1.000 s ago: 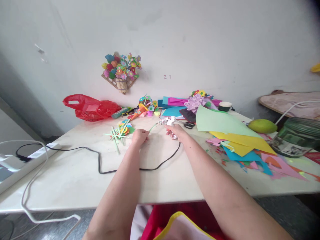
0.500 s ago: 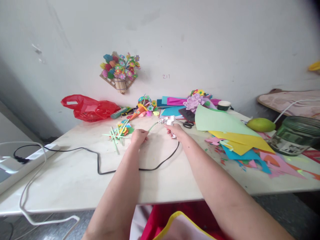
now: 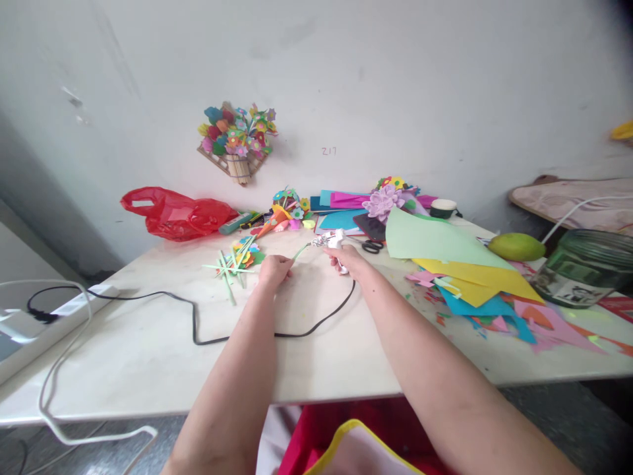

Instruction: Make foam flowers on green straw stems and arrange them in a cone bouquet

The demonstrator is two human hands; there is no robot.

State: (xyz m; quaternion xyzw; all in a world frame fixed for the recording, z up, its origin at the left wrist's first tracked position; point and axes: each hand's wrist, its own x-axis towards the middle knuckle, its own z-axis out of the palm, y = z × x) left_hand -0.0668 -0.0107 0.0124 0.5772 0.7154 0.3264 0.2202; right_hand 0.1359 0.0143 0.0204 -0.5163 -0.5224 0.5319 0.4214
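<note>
My left hand [image 3: 275, 270] is closed on a thin green strip [image 3: 301, 251], which slants up and to the right. In my right hand [image 3: 346, 259] is a white glue gun [image 3: 337, 240], its patterned nozzle end pointing left at the strip's far end. Whether nozzle and strip touch, I cannot tell. A black cord [image 3: 316, 330] runs from the gun's handle across the table. Left of my left hand lie crossed pale green strips [image 3: 227, 270], beside small colourful paper flowers [image 3: 246, 254].
Black scissors [image 3: 372, 247] lie right of the gun. Coloured sheets [image 3: 435, 244] and scraps cover the right side, near a green mango [image 3: 516, 247] and glass jar [image 3: 583, 270]. A red bag [image 3: 182, 214] sits back left; a power strip [image 3: 74, 307] is at the left edge.
The glue gun has shifted very slightly left along the strip. My left hand has hardly moved and both grips are the same.
</note>
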